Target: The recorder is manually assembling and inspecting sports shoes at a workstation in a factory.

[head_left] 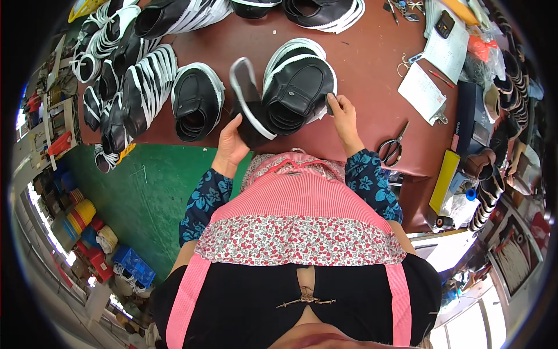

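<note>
My left hand (232,143) is closed on the edge of a black shoe upper (253,129) with a white border, tilted on its side above the table. Right beside it lies a stack of black shoe uppers (299,87) with white edges, nested into each other, toes pointing away from me. At the right side of that stack my right hand (345,120) has thumb and fingers pinched together. Something small and dark shows at those fingertips, but I cannot make out what it is. Left of my left hand rests another stack of black uppers (199,96).
More uppers (145,87) line the left of the red-brown table (372,64). Scissors (393,146) lie right of my right hand, near a written sheet (421,93), a red pen (442,79) and a phone (444,24). Boxes and shoes crowd the right edge.
</note>
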`<state>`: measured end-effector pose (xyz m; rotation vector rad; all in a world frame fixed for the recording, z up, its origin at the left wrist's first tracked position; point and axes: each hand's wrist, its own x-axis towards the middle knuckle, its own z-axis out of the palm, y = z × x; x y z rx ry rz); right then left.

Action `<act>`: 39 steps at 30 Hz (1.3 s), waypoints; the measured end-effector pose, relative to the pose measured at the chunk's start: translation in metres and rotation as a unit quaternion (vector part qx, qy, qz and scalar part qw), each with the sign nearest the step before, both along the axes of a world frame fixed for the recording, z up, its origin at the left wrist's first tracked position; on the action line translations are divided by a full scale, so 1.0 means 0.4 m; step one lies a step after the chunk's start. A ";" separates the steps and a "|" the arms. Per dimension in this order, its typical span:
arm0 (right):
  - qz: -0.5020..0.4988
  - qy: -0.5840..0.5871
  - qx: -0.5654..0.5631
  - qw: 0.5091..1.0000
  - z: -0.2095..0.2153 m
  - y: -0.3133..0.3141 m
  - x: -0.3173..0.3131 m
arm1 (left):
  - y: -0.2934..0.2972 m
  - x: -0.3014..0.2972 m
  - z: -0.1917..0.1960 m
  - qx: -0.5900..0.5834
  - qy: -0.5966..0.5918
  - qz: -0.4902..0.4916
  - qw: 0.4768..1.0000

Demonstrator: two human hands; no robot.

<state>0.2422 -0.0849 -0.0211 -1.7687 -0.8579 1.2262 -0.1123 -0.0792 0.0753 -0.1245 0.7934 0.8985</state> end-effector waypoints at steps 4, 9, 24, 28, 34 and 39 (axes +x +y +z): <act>0.022 0.024 -0.009 0.999 0.004 0.020 0.011 | -0.018 -0.023 0.042 0.056 0.123 -0.026 0.990; 0.025 -0.098 0.049 0.994 0.042 0.054 0.003 | -0.081 0.016 0.157 0.257 0.434 -0.232 0.832; 0.031 -0.019 0.013 0.999 0.005 0.068 -0.011 | 0.021 -0.300 0.053 0.292 0.842 -0.313 0.329; 0.000 0.009 -0.008 1.000 0.029 0.084 -0.019 | 0.033 -0.253 0.073 0.343 0.861 -0.238 0.292; 0.005 -0.107 0.015 0.994 0.026 0.086 -0.022 | 0.082 -0.083 0.192 0.407 0.855 -0.142 0.289; -0.015 -0.217 0.102 0.971 0.068 0.088 -0.065 | 0.273 0.037 0.089 0.464 0.847 -0.115 0.233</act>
